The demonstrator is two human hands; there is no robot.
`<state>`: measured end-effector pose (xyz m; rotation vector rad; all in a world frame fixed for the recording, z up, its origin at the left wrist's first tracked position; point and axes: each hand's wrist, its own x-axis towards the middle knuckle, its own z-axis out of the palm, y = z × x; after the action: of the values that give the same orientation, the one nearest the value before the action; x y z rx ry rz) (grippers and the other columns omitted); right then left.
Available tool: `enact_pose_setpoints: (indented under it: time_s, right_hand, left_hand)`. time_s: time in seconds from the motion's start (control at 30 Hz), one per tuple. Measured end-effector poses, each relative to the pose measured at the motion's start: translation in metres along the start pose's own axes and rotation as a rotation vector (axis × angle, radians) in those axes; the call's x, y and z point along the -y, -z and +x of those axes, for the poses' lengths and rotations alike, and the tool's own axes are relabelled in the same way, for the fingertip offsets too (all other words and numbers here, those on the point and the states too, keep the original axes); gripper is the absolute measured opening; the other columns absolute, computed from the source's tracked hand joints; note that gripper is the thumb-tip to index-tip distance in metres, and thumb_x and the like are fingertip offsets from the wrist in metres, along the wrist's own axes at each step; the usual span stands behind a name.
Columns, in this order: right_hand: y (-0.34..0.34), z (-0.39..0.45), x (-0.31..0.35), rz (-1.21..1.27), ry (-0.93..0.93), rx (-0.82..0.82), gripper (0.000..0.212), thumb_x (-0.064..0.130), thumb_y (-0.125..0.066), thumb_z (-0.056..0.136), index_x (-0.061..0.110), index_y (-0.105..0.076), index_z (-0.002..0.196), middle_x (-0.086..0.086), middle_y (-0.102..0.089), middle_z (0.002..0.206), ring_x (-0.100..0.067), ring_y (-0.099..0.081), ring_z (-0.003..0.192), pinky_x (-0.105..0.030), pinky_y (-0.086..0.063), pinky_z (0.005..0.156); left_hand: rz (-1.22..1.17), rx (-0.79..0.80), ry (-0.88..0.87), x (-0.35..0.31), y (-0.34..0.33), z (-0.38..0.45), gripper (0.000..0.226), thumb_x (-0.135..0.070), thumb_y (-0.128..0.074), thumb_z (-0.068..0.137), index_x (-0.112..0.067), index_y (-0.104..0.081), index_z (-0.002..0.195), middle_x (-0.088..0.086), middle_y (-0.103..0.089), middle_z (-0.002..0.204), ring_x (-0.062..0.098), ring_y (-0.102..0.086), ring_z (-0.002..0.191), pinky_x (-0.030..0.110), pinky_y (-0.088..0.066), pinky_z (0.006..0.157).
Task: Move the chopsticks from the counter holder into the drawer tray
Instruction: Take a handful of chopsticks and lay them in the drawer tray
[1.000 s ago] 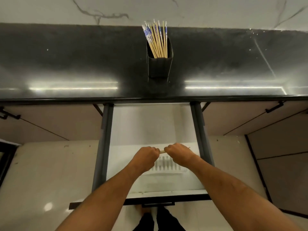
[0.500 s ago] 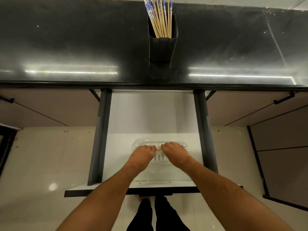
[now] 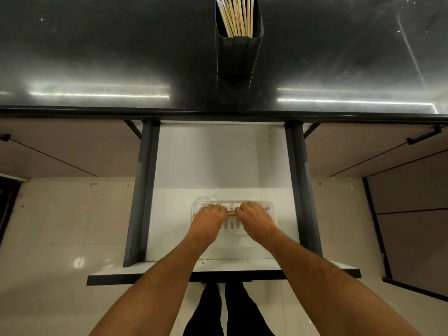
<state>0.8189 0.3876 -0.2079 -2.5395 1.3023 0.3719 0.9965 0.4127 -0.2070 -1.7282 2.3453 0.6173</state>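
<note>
Over the clear slotted plastic tray (image 3: 233,229) inside the open white drawer (image 3: 218,161), left hand (image 3: 208,218) and right hand (image 3: 254,217) pinch pale wooden chopsticks (image 3: 230,213) lying crosswise, fingers curled closed.

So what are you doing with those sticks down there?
A person is putting chopsticks away. Both hands, the left hand and the right hand, hold a few chopsticks flat over the clear tray in the open drawer. Many more chopsticks stand in the black holder up on the counter.
</note>
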Motion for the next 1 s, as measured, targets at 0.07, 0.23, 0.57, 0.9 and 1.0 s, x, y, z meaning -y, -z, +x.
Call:
enact_pose_setpoints:
  time_s: [0.07, 0.23, 0.57, 0.9, 1.0]
  right_hand:
    - [0.002, 0.000, 0.000, -0.005, -0.017, -0.003, 0.028, -0.002, -0.063, 0.085, 0.008, -0.065, 0.111, -0.012, -0.069, 0.105, -0.029, -0.065, 0.095, -0.039, -0.053, 0.087]
    - [0.006, -0.007, -0.003, -0.002, -0.083, -0.002, 0.028, 0.003, -0.067, 0.086, 0.008, -0.067, 0.114, -0.012, -0.070, 0.106, -0.028, -0.066, 0.095, -0.038, -0.057, 0.083]
    - [0.006, -0.007, -0.010, -0.039, -0.125, 0.008, 0.026, 0.015, -0.070, 0.090, 0.011, -0.071, 0.116, -0.012, -0.070, 0.111, -0.027, -0.068, 0.099, -0.037, -0.057, 0.083]
    - [0.014, -0.029, -0.025, 0.364, -0.308, -0.501, 0.008, 0.019, -0.066, 0.095, 0.012, -0.064, 0.092, -0.001, -0.066, 0.082, -0.014, -0.058, 0.066, -0.023, -0.053, 0.062]
    - [0.019, -0.030, -0.032, 0.672, -0.686, -0.588, 0.018, 0.027, -0.049, 0.103, 0.019, -0.061, 0.093, 0.007, -0.061, 0.082, -0.009, -0.058, 0.072, -0.018, -0.049, 0.066]
  left_hand:
    - [-0.023, -0.023, 0.016, 0.001, 0.001, 0.001, 0.043, -0.003, -0.066, 0.089, -0.012, -0.056, 0.130, 0.007, -0.063, 0.129, 0.024, -0.058, 0.118, 0.034, -0.047, 0.102]
    - [-0.018, -0.064, 0.057, 0.008, -0.002, -0.002, 0.047, -0.003, -0.066, 0.086, -0.012, -0.055, 0.131, 0.008, -0.060, 0.133, 0.025, -0.056, 0.121, 0.033, -0.045, 0.103]
    - [-0.160, -0.113, 0.041, 0.011, -0.009, -0.002, 0.041, -0.001, -0.059, 0.091, -0.013, -0.062, 0.130, 0.006, -0.062, 0.132, 0.022, -0.055, 0.123, 0.031, -0.047, 0.103]
    - [-0.609, -0.731, 0.446, 0.024, 0.001, -0.018, 0.013, -0.019, -0.058, 0.100, -0.015, -0.064, 0.111, -0.001, -0.064, 0.103, 0.012, -0.059, 0.094, 0.025, -0.054, 0.083]
    - [-0.763, -0.789, 0.662, 0.023, 0.003, -0.014, 0.015, -0.026, -0.058, 0.100, -0.018, -0.061, 0.112, -0.005, -0.060, 0.104, 0.012, -0.058, 0.094, 0.024, -0.053, 0.079]
